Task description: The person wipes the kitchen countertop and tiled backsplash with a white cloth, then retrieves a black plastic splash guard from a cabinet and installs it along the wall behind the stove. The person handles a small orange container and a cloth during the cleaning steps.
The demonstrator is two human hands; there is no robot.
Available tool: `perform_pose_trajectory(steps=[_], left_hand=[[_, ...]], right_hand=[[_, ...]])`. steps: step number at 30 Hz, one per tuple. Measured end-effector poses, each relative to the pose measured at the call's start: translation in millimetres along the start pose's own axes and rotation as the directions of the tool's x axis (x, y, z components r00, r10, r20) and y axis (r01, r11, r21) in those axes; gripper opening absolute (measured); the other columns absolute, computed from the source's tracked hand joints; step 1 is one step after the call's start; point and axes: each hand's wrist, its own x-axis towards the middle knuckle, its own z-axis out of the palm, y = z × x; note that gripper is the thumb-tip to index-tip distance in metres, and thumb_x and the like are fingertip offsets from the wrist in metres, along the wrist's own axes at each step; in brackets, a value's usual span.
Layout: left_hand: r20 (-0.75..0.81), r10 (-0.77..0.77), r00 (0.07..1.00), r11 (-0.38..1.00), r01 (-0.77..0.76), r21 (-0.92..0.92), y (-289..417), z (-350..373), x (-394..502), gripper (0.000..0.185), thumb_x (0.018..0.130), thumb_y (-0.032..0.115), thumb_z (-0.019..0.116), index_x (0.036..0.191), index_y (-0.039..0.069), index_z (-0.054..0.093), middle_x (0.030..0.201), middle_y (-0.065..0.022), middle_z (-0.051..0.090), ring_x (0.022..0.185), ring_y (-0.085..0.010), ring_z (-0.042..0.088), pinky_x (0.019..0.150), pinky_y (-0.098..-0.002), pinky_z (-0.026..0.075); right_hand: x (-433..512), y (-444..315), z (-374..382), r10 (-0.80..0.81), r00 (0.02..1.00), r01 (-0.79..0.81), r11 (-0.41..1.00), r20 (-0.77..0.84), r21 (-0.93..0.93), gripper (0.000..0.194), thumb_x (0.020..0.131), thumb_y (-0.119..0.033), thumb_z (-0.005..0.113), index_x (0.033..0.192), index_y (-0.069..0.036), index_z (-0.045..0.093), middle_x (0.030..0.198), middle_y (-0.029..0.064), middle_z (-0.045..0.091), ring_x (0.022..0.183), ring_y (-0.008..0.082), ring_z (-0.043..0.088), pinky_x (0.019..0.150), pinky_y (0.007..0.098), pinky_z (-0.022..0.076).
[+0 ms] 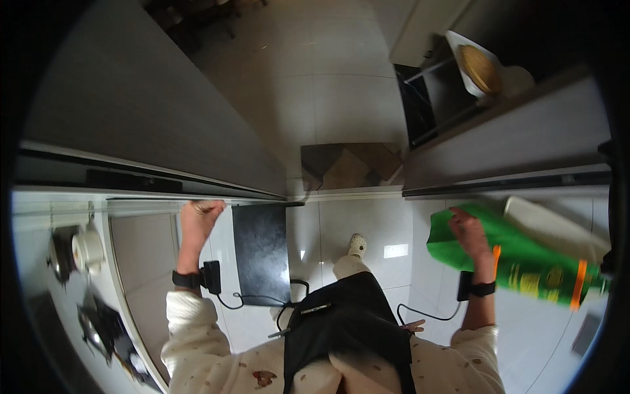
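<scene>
My left hand (pixel 203 219), fingers curled, is at the pale edge of a sliding door frame (pixel 147 198) at left; whether it grips the edge is hard to tell. My right hand (pixel 470 234) is slightly blurred, with its fingers partly spread and nothing seen in it. It is in front of a green fabric bag or apron (pixel 526 268) with orange strips and yellow print; I cannot tell whether they touch. Both wrists wear black straps with small cabled boxes. A black apron (pixel 344 315) covers my front.
A black panel or bin lid (pixel 261 251) is low beside my left arm. A patterned mat (pixel 352 166) lies past the threshold. Metal kettles or pots (pixel 96 330) and a white appliance (pixel 88 250) stand on the left counter. A shelf at upper right holds a round tan object (pixel 480 69).
</scene>
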Motion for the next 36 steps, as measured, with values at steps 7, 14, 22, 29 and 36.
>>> perform_pose_trajectory(steps=[7,14,22,29,36], left_hand=[[0.007,-0.24,0.971,0.875,0.213,0.435,37.3,-1.5,-28.7,0.019,0.085,0.019,0.064,0.086,0.002,0.072,0.071,-0.0091,0.07,0.065,-0.0158,0.067,0.064,-0.0301,0.053],[-0.254,-0.659,0.708,0.653,0.706,0.273,83.3,-58.6,-288.9,0.024,0.09,0.021,0.066,0.085,-0.002,0.068,0.073,-0.0074,0.07,0.067,-0.0101,0.066,0.065,-0.025,0.054],[-0.263,-0.89,0.372,0.448,0.819,-0.358,144.5,41.5,-488.3,0.039,0.094,0.034,0.062,0.079,-0.001,0.067,0.067,-0.0017,0.063,0.063,-0.0096,0.063,0.06,-0.0229,0.052],[-0.166,-0.699,0.696,0.702,0.623,-0.345,137.6,101.1,-537.9,0.024,0.098,0.018,0.051,0.095,-0.004,0.061,0.077,-0.0074,0.067,0.074,-0.0145,0.065,0.072,-0.0278,0.051],[-0.055,-0.93,0.365,0.322,0.731,-0.602,196.7,156.6,-634.8,0.049,0.103,0.037,0.042,0.096,-0.006,0.065,0.054,-0.0102,0.059,0.045,-0.0143,0.057,0.044,-0.0263,0.045]], right_hand=[[52.0,114.5,25.7,-0.205,0.913,0.222,0.975,0.353,-0.008,0.038,0.091,-0.023,0.058,0.125,-0.004,0.056,0.116,0.0194,0.062,0.105,0.0378,0.059,0.088,0.0436,0.0479],[63.4,204.2,-37.1,-0.074,0.79,-0.064,0.977,0.609,0.202,0.046,0.099,-0.029,0.049,0.134,0.0,0.049,0.128,0.0133,0.058,0.117,0.0238,0.054,0.1,0.034,0.0395],[37.3,269.2,-98.2,0.091,0.724,-0.488,0.768,0.684,0.415,0.057,0.098,-0.036,0.051,0.145,-0.008,0.036,0.135,0.0098,0.051,0.119,0.0202,0.051,0.1,0.0372,0.0397],[24.7,215.8,-76.7,-0.142,0.784,-0.199,0.864,0.604,0.462,0.055,0.097,-0.036,0.053,0.144,-0.01,0.039,0.137,0.007,0.051,0.117,0.0201,0.055,0.095,0.0347,0.0436],[43.4,168.6,-38.8,-0.334,0.55,-0.109,0.88,0.766,0.462,0.047,0.096,-0.028,0.057,0.138,-0.008,0.046,0.127,0.007,0.059,0.113,0.0176,0.057,0.09,0.0313,0.0465]])
